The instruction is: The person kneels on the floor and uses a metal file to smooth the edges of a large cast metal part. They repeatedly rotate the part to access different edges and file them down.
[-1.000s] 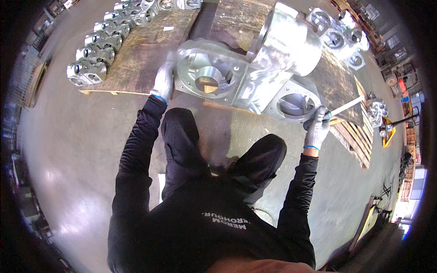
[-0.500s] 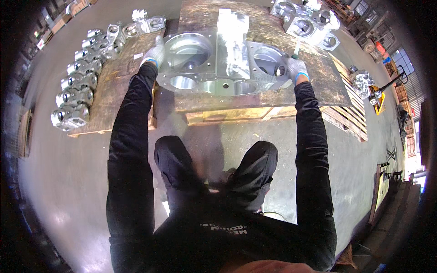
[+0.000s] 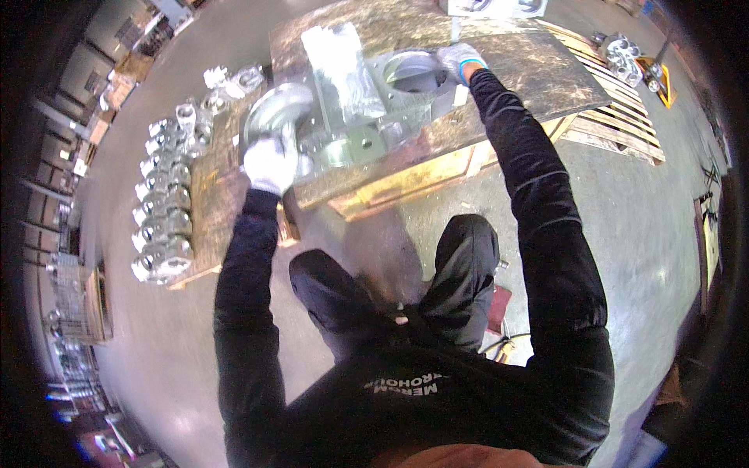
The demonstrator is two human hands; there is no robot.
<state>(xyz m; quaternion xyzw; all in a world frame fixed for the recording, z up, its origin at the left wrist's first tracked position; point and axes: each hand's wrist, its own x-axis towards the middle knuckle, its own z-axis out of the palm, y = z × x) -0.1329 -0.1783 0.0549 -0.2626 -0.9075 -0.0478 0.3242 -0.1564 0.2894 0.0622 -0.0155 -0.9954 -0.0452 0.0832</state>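
A large silver metal casting point(image 3: 343, 150) with two wide round bores lies on the wooden tabletop point(image 3: 499, 93). Glare washes out its pale middle section point(image 3: 343, 70). My left hand point(image 3: 271, 164), in a white glove, is at the near left corner of the casting; motion smears its fingers. At the right bore's outer edge is my right hand point(image 3: 462, 58), gloved with a blue cuff band. Its fingers are closed round a slim hand tool, whose pale flat blade point(image 3: 456, 31) sticks out beyond the hand. The tool's exact kind cannot be made out.
Several smaller silver castings point(image 3: 164, 210) stand in rows on a board at the left. Another silver casting point(image 3: 495, 8) sits at the far right of the tabletop. A slatted wooden pallet point(image 3: 616, 101) and a yellow pallet jack point(image 3: 663, 82) are on the right.
The view has swung, shifting the table. My left hand has come off the casting's left side toward its near left corner. My right hand has moved to the right bore's outer edge, still gripping the tool.
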